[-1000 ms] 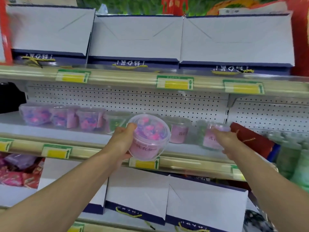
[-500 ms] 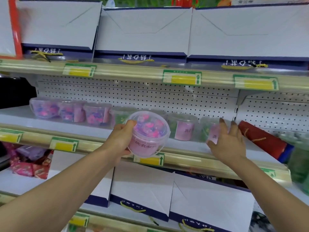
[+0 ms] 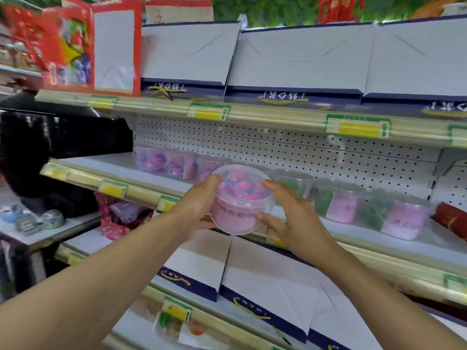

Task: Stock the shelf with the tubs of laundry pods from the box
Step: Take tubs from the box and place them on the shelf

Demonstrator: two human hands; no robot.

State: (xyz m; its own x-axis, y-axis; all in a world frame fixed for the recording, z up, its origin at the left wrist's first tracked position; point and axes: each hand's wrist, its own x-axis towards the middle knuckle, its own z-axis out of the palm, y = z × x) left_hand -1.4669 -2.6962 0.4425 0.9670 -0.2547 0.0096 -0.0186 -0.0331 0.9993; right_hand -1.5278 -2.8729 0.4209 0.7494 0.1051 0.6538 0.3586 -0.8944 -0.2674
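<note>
A clear tub of pink and purple laundry pods (image 3: 241, 202) with a pink label is held in front of the middle shelf (image 3: 106, 162). My left hand (image 3: 199, 203) grips its left side and base. My right hand (image 3: 293, 215) holds its right side, thumb at the label and fingers by the lid. Behind it, a row of like tubs stands on the shelf: purple ones (image 3: 166, 162) at the left, green ones with pink labels (image 3: 346, 203) at the right. The box is not in view.
White and navy gift boxes (image 3: 298, 59) fill the upper shelf, and more of them (image 3: 265, 279) stand on the shelf below. A red box (image 3: 75, 46) is at upper left. A dark red pack (image 3: 452, 218) lies at the right end. Yellow price tags (image 3: 358, 127) line the shelf edges.
My right hand left the green tub on the shelf and came left onto the held tub. The view has swung left, shifting the shelf to the right in the frame.
</note>
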